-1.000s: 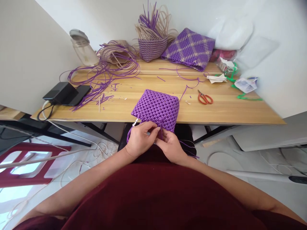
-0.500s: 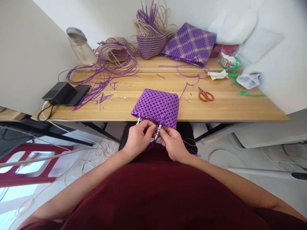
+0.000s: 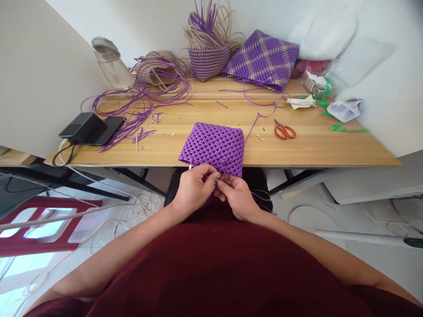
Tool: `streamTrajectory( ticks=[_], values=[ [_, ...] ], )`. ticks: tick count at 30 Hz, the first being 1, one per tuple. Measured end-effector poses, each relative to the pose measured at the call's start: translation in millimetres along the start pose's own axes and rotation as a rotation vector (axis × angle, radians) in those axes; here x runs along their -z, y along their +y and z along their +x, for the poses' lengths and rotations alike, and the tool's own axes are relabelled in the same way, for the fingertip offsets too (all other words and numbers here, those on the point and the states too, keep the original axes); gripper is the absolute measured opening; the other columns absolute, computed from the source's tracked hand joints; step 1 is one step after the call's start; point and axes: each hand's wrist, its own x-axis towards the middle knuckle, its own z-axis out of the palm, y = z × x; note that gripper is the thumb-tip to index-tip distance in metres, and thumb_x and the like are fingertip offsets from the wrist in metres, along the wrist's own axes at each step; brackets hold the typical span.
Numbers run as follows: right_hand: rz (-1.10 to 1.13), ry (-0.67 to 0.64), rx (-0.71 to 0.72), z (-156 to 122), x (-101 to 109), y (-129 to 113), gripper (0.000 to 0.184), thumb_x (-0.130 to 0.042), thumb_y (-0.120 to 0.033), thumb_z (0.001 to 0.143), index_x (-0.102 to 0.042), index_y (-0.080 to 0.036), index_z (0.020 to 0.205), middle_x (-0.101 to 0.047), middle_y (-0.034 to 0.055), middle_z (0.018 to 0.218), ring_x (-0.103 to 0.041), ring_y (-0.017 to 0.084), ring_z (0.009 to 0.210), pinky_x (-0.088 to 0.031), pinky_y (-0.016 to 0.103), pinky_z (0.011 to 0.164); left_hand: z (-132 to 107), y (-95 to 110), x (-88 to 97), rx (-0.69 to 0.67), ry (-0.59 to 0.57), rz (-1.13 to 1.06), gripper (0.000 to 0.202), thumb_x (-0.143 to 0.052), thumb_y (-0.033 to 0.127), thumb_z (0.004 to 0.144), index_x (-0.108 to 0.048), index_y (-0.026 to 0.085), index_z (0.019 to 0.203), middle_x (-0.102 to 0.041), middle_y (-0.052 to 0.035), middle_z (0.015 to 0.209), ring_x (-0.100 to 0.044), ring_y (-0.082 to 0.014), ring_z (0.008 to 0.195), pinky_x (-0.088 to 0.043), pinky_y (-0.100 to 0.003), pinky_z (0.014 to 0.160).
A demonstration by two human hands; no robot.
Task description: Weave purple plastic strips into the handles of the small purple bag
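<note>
A purple woven bag [image 3: 214, 143] lies across the table's front edge, its open rim toward me. My left hand [image 3: 195, 188] is closed at the bag's near rim, thumb and fingertips pinching the white-and-purple striped handle [image 3: 217, 177]. Fingers of my right hand [image 3: 238, 196] close on the same handle from the other side, and the fingertips of both hands nearly meet. Most of the handle is hidden behind my fingers. A short white piece of handle [image 3: 190, 167] shows at the rim left of my left hand.
Orange-handled snippers [image 3: 284, 130] lie on the wooden table [image 3: 330, 145]. Purple strips [image 3: 139, 103] and offcuts spread at the left near a black box [image 3: 81, 127]. Behind stand an unfinished basket [image 3: 209, 61], a checked purple bag [image 3: 262, 61] and a bottle [image 3: 114, 66].
My hands have drawn together over the striped handle, covering most of it. The purple bag has shifted slightly left.
</note>
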Motion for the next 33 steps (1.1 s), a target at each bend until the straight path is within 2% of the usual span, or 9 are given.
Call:
streamTrajectory(
  ticks=[3, 6, 12, 15, 18, 20, 24, 29, 33],
  values=[
    [0.11, 0.016, -0.031, 0.0, 0.7, -0.3, 0.02, -0.071, -0.032, 0.076, -0.059, -0.016, 0.078, -0.052, -0.0032, 0.059, -0.043, 0.009, 0.051, -0.028, 0.023, 0.047, -3.3, -3.4, -1.9, 0.089, -0.01, -0.117, 0.017, -0.057, 0.033, 0.091, -0.063, 0.019, 0.082, -0.066, 0.0009, 0.068, -0.061, -0.0113, 0.057, -0.048, -0.021, 0.055],
    [0.154, 0.021, -0.035, 0.7, 0.3, -0.3, 0.02, -0.072, -0.032, 0.074, -0.06, -0.016, 0.076, -0.052, -0.003, 0.059, -0.042, 0.008, 0.051, -0.028, 0.022, 0.046, -4.4, -3.8, -4.0, 0.134, -0.005, -0.199, 0.019, -0.058, 0.036, 0.091, -0.061, 0.019, 0.082, -0.065, 0.001, 0.067, -0.061, -0.0109, 0.055, -0.049, -0.021, 0.054],
    [0.141, 0.061, -0.059, 2.4, -2.0, 1.9, 0.03, -0.08, -0.036, 0.069, -0.059, -0.016, 0.077, -0.054, -0.0027, 0.058, -0.045, 0.009, 0.049, -0.028, 0.022, 0.043, -1.6, -1.8, -5.5, 0.103, 0.001, -0.162, 0.024, -0.072, 0.038, 0.081, -0.065, 0.02, 0.095, -0.067, 0.0009, 0.073, -0.064, -0.0125, 0.063, -0.052, -0.023, 0.061],
    [0.104, 0.036, -0.077, 2.9, -0.6, 1.3, 0.03, -0.08, -0.037, 0.069, -0.06, -0.016, 0.076, -0.058, -0.0006, 0.06, -0.049, 0.01, 0.05, -0.031, 0.023, 0.044, -0.4, -2.6, -2.9, 0.119, -0.02, -0.136, 0.019, -0.069, 0.036, 0.083, -0.066, 0.021, 0.092, -0.069, 0.0006, 0.073, -0.064, -0.0126, 0.062, -0.052, -0.023, 0.06],
    [0.138, 0.004, -0.085, 2.9, 1.8, -0.3, 0.024, -0.079, -0.03, 0.068, -0.062, -0.015, 0.076, -0.057, -0.0014, 0.063, -0.049, 0.01, 0.053, -0.032, 0.022, 0.046, -0.6, -3.8, -0.3, 0.126, -0.055, -0.11, 0.015, -0.066, 0.031, 0.084, -0.067, 0.021, 0.095, -0.068, 0.0013, 0.072, -0.064, -0.0124, 0.062, -0.053, -0.023, 0.06],
    [0.185, 0.003, -0.084, 2.7, 2.3, -1.1, 0.021, -0.078, -0.027, 0.067, -0.061, -0.015, 0.075, -0.055, -0.0025, 0.063, -0.047, 0.008, 0.053, -0.03, 0.022, 0.045, -0.7, -4.1, -0.2, 0.138, -0.077, -0.137, 0.015, -0.065, 0.029, 0.083, -0.066, 0.022, 0.096, -0.066, 0.0019, 0.07, -0.063, -0.0121, 0.059, -0.053, -0.022, 0.057],
    [0.182, 0.018, -0.077, 2.4, 0.2, -1.9, 0.026, -0.079, -0.03, 0.067, -0.058, -0.017, 0.075, -0.05, -0.0052, 0.058, -0.041, 0.007, 0.049, -0.027, 0.021, 0.045, 0.7, -3.5, -2.4, 0.169, -0.083, -0.23, 0.014, -0.065, 0.028, 0.083, -0.063, 0.021, 0.095, -0.069, -0.0004, 0.084, -0.063, -0.011, 0.056, -0.052, -0.021, 0.05],
    [0.191, 0.058, -0.097, 3.4, 0.5, -4.2, 0.029, -0.08, -0.033, 0.065, -0.058, -0.016, 0.073, -0.046, -0.0055, 0.058, -0.035, 0.006, 0.048, -0.02, 0.022, 0.044, 0.8, -4.0, -1.2, 0.127, -0.074, -0.16, 0.014, -0.065, 0.028, 0.084, -0.066, 0.021, 0.096, -0.071, -0.0007, 0.08, -0.065, -0.0124, 0.06, -0.054, -0.023, 0.056],
    [0.33, 0.15, -0.153, 5.6, 0.8, -4.4, 0.031, -0.082, -0.028, 0.06, -0.053, -0.017, 0.065, -0.044, -0.0049, 0.057, -0.036, 0.007, 0.051, -0.023, 0.023, 0.045, -5.1, -3.3, -0.4, 0.112, -0.089, -0.172, 0.015, -0.064, 0.029, 0.085, -0.069, 0.02, 0.095, -0.072, -0.0026, 0.081, -0.067, -0.0149, 0.07, -0.055, -0.025, 0.063]
  ],
)
